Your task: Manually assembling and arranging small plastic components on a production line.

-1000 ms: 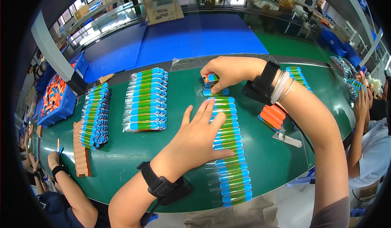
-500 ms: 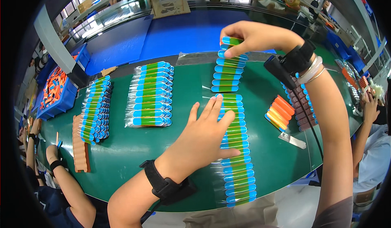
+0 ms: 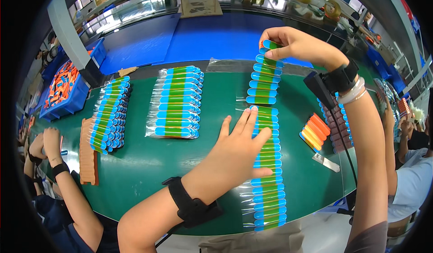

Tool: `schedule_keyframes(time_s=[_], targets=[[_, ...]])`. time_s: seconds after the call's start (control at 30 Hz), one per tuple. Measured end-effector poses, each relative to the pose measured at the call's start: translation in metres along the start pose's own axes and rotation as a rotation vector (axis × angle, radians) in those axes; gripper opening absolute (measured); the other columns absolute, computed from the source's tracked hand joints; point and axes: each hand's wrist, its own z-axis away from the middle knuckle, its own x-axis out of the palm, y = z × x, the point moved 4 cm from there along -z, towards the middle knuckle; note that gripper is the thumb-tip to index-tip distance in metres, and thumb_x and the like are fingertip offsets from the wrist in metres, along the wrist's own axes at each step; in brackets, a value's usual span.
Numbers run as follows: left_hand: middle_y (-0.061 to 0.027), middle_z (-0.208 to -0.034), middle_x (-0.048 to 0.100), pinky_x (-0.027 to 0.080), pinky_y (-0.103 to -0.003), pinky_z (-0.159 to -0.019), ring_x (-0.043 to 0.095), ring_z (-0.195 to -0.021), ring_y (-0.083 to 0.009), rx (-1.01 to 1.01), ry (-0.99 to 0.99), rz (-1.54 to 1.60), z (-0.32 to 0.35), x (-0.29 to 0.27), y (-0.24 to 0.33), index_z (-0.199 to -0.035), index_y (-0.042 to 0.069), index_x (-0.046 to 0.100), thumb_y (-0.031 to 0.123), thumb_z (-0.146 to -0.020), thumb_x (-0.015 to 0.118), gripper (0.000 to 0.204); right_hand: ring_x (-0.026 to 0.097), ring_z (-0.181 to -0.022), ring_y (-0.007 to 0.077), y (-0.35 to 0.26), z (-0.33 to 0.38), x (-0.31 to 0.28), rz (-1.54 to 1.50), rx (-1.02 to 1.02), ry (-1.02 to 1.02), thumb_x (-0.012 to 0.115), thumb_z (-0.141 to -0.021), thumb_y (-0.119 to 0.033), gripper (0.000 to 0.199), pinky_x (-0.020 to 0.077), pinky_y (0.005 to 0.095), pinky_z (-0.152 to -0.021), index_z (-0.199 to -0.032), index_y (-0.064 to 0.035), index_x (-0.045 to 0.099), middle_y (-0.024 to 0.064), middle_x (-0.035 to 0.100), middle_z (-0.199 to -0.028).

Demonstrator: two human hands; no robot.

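Observation:
My right hand (image 3: 306, 47) pinches the far end of a short strip of nail files (image 3: 263, 85), blue at the ends and green in the middle, joined side by side in clear film. That far end is lifted and curls; a bit of orange shows under my fingers. My left hand (image 3: 232, 156) is spread flat, its fingertips on the top end of a longer strip of the same blue-and-green nail files (image 3: 269, 203). This one runs toward the table's front edge, and a narrow gap separates the two strips. My left fingers partly cover the long strip.
Stacked strips of nail files (image 3: 178, 104) lie left of centre, with another stack (image 3: 109, 117) leaning on brown strips (image 3: 88, 158). A blue bin (image 3: 67, 108) holds loose orange pieces. Orange files (image 3: 315, 132) and a silvery strip (image 3: 326, 162) lie at right. Co-workers sit both sides.
The view has shifted slightly, so the table's things appear a little further right. My right hand still pinches the short strip's end, and my left hand still rests on the long strip.

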Motion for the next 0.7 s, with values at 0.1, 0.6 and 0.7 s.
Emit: schedule_keyframes(time_s=[0.1,0.6,0.7], targets=[[-0.0374,-0.144,0.036,0.032,-0.062,-0.108,0.034,-0.139,-0.0478,0.002,-0.008,-0.007,0.0,0.003,-0.001,-0.119,0.001,0.051,0.054,-0.076,0.076,0.072,0.053,-0.093,0.006,-0.002,0.012,0.008,0.049,-0.03,0.063,0.067,-0.088,-0.011,0.016,0.0445,0.0232,-0.086,-0.101,-0.0037,0.06,-0.0019,0.06,-0.094],[-0.0145,-0.149,0.043,0.014,-0.06,-0.117,0.023,-0.146,-0.039,-0.051,-0.148,0.059,0.007,0.013,-0.011,-0.14,0.011,0.051,0.064,-0.078,0.069,0.083,0.062,-0.103,0.0273,-0.015,0.101,0.135,-0.029,-0.182,0.028,0.066,-0.09,-0.008,0.037,0.0484,0.0365,-0.094,-0.127,-0.008,0.064,0.0118,0.066,-0.109],[-0.013,-0.152,0.039,0.008,-0.06,-0.118,0.015,-0.148,-0.039,-0.094,-0.214,0.15,0.006,0.013,-0.014,-0.14,0.012,0.052,0.065,-0.08,0.067,0.081,0.064,-0.103,0.0248,-0.016,0.098,0.137,0.021,-0.136,-0.027,0.066,-0.09,-0.007,0.04,0.0507,0.0361,-0.091,-0.129,-0.0119,0.065,0.012,0.066,-0.111]])
